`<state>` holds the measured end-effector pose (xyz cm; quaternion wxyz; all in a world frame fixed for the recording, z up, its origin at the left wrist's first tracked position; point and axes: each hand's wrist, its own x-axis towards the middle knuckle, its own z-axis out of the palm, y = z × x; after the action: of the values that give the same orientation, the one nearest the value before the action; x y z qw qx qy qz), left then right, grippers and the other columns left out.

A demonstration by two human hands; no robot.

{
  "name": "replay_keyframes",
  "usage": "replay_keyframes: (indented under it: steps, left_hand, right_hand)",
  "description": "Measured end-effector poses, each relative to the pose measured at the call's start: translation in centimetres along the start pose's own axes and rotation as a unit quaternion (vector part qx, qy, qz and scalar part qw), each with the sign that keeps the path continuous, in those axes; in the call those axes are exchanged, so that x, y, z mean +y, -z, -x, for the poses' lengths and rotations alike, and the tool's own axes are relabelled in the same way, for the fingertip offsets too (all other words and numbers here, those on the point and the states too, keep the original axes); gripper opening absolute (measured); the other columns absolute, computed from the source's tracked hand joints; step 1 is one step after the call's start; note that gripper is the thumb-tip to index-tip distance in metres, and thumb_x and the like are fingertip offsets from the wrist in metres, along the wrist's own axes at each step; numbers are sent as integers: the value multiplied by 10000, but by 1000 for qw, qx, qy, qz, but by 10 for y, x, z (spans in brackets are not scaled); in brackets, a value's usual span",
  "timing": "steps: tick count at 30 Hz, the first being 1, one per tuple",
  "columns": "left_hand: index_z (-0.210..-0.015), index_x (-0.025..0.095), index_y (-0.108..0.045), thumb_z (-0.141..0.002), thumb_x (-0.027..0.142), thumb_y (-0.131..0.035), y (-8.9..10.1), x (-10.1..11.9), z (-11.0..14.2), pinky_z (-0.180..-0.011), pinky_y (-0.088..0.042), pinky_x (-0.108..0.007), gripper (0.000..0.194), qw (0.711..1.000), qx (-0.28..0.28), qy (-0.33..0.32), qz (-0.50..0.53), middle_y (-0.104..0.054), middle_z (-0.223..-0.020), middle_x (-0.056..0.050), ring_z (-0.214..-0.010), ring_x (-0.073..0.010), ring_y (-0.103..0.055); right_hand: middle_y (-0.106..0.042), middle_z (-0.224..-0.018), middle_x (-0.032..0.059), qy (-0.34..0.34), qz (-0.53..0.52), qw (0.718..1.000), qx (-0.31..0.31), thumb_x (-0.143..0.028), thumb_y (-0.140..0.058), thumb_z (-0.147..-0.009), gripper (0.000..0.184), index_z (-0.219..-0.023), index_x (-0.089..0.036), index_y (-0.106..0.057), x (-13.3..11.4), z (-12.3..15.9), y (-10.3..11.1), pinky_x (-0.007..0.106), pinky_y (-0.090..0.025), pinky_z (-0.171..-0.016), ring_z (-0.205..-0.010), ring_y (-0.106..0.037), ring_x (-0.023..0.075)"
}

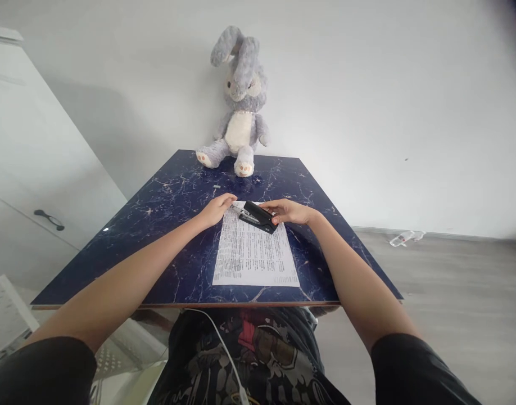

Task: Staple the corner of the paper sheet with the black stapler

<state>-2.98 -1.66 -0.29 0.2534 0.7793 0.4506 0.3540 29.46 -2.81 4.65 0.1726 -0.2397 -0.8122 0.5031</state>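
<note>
A black stapler [260, 217] lies over the upper part of a printed sheet of paper [258, 256] on the table. My right hand [289, 211] grips its right end, thumb in front and fingers behind. From the stapler's left side a thin metal part sticks out, and the closed fingertips of my left hand [218, 209] meet it at the paper's top left corner. What exactly lies between those fingertips is too small to see clearly. Behind my left hand, a small grey strip [216, 187] rests on the tabletop.
The dark blue marbled table [173, 185] stands against a white wall. A grey plush rabbit [241, 112] sits at its far edge. A white cabinet [43, 146] is on the left, and a clear plastic item [402, 239] lies on the floor at right. A white cable [224, 349] hangs before my shirt.
</note>
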Motion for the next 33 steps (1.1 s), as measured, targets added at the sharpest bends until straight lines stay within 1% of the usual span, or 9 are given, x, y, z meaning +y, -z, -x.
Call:
replay_keyframes:
  steps: [5, 9, 12, 15, 19, 23, 25, 27, 33]
  left_hand:
    - [-1154, 214, -729, -1059, 360, -439, 2, 2, 0, -1057, -500, -420, 338, 1000, 2, -15, 6, -768, -1215, -87, -1163, -275, -696]
    - [-1104, 220, -751, -1034, 316, -481, 3, 7, 1, -1056, -506, -423, 295, 999, 27, -17, 20, -781, -1175, -76, -1128, -270, -713]
    - [-1102, 208, -739, -1028, 316, -516, 4, 10, 1, -1092, -499, -430, 259, 991, 74, 8, 111, -766, -1225, -94, -1186, -266, -706]
    - [-1081, 203, -724, -1047, 354, -531, 4, 15, 2, -1096, -516, -429, 247, 960, 108, 55, 254, -744, -1280, -111, -1243, -260, -692]
    - [-1036, 191, -713, -1070, 525, -537, 7, 26, 4, -1027, -587, -449, 379, 903, 91, 123, 401, -753, -1257, -148, -1136, -269, -743]
    - [-981, 148, -736, -998, 753, -499, 7, 36, 7, -915, -647, -525, 650, 852, -36, 205, 479, -787, -1053, -217, -1005, -355, -788]
    - [-969, 140, -754, -1000, 691, -570, 5, 38, 8, -931, -654, -501, 581, 838, -54, 218, 497, -793, -1008, -203, -992, -339, -794]
    - [-986, 141, -772, -1011, 539, -668, 2, 38, 8, -960, -654, -460, 412, 836, -44, 213, 503, -798, -1006, -172, -970, -290, -795]
    - [-955, 127, -780, -997, 291, -744, -6, 32, 8, -940, -659, -388, 173, 855, -18, 205, 477, -783, -988, -128, -876, -196, -767]
  right_hand:
    - [-704, -1316, 133, 3, 119, 993, 7, -502, -747, -906, 557, -1358, -185, -674, -8, -8, -13, 389, -560, -879, -1052, -665, 244]
    - [-713, -1119, 94, 13, 211, 975, 64, -396, -764, -864, 387, -1169, -164, -711, -16, -21, -34, 372, -520, -856, -973, -638, 231]
    - [-690, -1024, 69, 19, 217, 969, 113, -376, -678, -925, 274, -1105, -170, -687, -17, -28, -44, 353, -492, -812, -902, -623, 215]
    - [-640, -926, 44, 30, 235, 954, 184, -455, -618, -985, 282, -1045, -181, -648, -16, -31, -49, 335, -467, -734, -795, -581, 195]
    - [-629, -1065, 91, 95, 336, 897, 272, -384, -605, -1008, 251, -1168, -199, -659, -19, -31, -56, 360, -508, -784, -922, -607, 232]
    - [-643, -1160, 132, 125, 520, 799, 275, -192, -487, -1044, 335, -1316, -234, -677, -22, -32, -62, 414, -507, -854, -1026, -589, 272]
    - [-662, -1131, 127, 132, 581, 754, 275, -131, -445, -1050, 382, -1324, -244, -686, -22, -31, -62, 450, -479, -906, -1006, -578, 274]
    - [-674, -1123, 115, 143, 606, 736, 265, -106, -431, -1054, 416, -1341, -268, -684, -22, -31, -60, 471, -452, -954, -1007, -577, 272]
    - [-681, -1156, 108, 148, 603, 752, 222, -111, -429, -1052, 440, -1363, -304, -674, -29, -30, -61, 496, -425, -1012, -1047, -570, 280]
